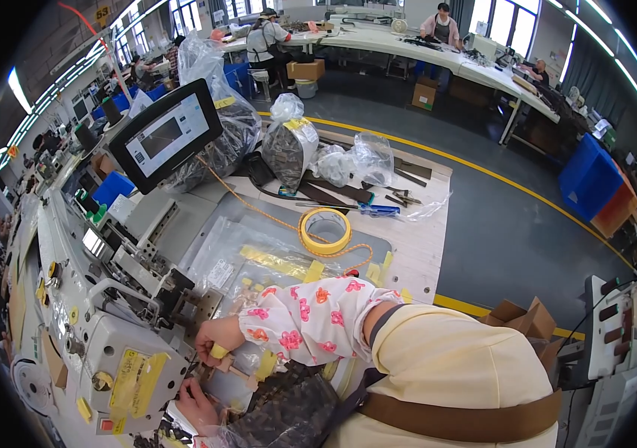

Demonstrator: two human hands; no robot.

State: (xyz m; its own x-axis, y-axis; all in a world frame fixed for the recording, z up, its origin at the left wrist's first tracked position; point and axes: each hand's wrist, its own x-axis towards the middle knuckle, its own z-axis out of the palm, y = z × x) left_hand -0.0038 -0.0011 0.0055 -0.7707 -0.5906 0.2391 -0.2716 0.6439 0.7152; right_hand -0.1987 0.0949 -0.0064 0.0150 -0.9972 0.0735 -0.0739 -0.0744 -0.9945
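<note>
Head view, sole camera: right hand [219,340] at the sewing machine [139,336], fingers bent, beside a small yellow piece and just below the metal plate [206,306]; left hand [197,407] lower in the picture, close against the right side of the machine's white head, fingers pointing up toward the work area. Grip, both hands: cannot tell, since the fingertips are partly hidden and anything between them is too small to make out. The machine stands at lower left, its head bounding the hands on that side; open room between the two hands is narrow. A clear bag of dark pieces [288,411] crowds the near side, right of the left hand. Beyond the right forearm's floral sleeve [303,321], clear plastic film and a yellow tape strip [281,263] cover part of the worktop; the pale table [427,216] ends at a long edge, with grey floor [512,254] past it. Around: roll of yellow tape [342,240] with an orange cord [255,209] running to it, blue-handled screwdriver [379,210] lying farther off, a filled clear bag [288,149] standing behind. A tilted screen [169,137] rises above the machine at upper left. Open cardboard box [524,321] beyond the table edge, at right.
</note>
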